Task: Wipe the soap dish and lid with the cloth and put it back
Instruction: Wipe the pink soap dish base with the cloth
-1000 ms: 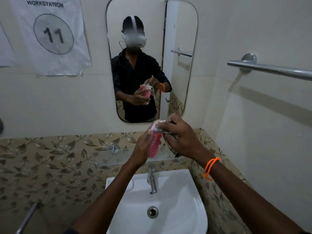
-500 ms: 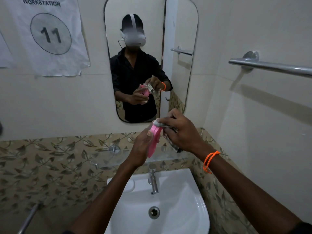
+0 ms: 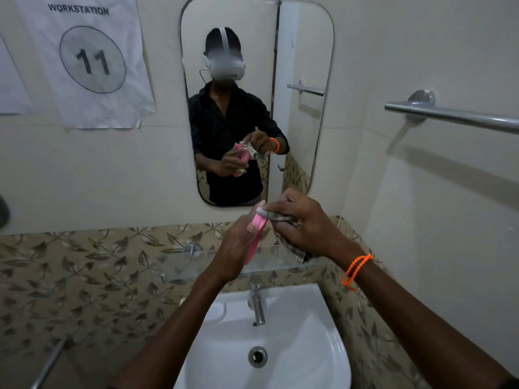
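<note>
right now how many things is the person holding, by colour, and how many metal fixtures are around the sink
Pink: 1, the soap dish piece gripped by the left hand
Checked grey: 1, the cloth gripped by the right hand
Metal: 3, the tap, the drain and the towel bar
Total: 5

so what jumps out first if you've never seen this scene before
The bright pink soap dish, held upright in the left hand above the white sink. The right hand presses a cloth to its top edge, and the mirror behind shows it all.
</note>
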